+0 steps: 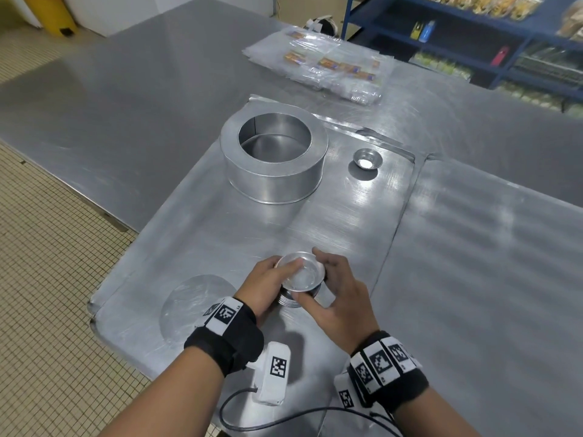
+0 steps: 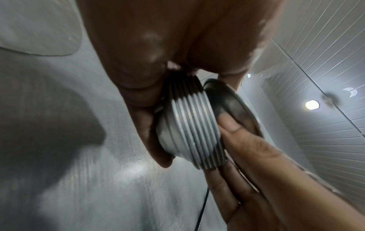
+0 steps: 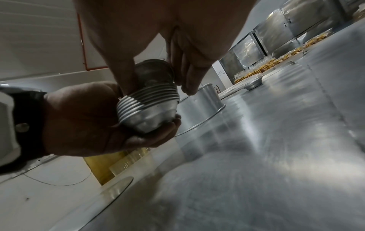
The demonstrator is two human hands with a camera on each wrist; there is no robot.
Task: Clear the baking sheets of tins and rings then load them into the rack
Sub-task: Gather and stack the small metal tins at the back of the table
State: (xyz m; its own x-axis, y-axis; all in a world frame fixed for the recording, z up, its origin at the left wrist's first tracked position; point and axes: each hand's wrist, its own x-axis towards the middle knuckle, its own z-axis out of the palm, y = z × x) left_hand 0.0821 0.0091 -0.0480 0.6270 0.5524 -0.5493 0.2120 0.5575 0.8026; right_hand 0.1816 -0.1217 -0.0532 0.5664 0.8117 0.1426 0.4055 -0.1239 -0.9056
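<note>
My left hand cups a nested stack of several small round tins from below, above the near part of the baking sheet. My right hand pinches the top tin by its rim, thumb in front and fingers behind, and this tin sits tilted on the stack. The ribbed stack and the tilted top tin show in the left wrist view, and the stack in the right wrist view. One more small tin lies on the sheet's far right. A large ring tin stands mid-sheet.
A flat round metal disc lies on the sheet's near left corner. Bags of packaged goods lie farther back on the steel table. A blue shelf unit stands at the far right. Tiled floor lies left of the table.
</note>
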